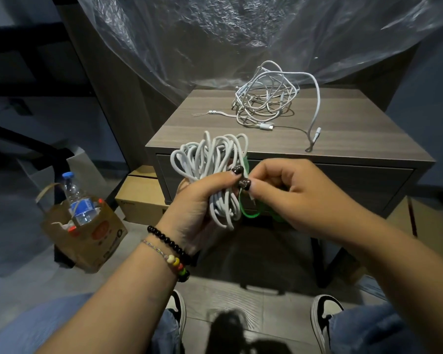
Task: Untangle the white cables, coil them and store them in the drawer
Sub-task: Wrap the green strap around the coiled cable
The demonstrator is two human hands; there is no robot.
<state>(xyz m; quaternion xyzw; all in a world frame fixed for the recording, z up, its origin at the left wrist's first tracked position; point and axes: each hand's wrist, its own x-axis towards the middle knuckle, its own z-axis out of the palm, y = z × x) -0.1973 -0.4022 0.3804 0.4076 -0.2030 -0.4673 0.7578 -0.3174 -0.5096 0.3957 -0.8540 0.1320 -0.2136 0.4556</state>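
I'm gripping the coiled white cable bundle [210,172] mid-waist in my left hand [202,198], right hand [274,190] pinching the green tie [251,213]. Feels floppy and springy, so I'm guessing loops slip unless squeezed. Tangled cables [266,98] sitting on the nightstand [343,129].

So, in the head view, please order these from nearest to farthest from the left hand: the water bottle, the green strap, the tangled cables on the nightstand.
1. Green strap: right beside the left hand.
2. Water bottle: lower left, in a paper bag.
3. Tangled cables: far back on the nightstand.
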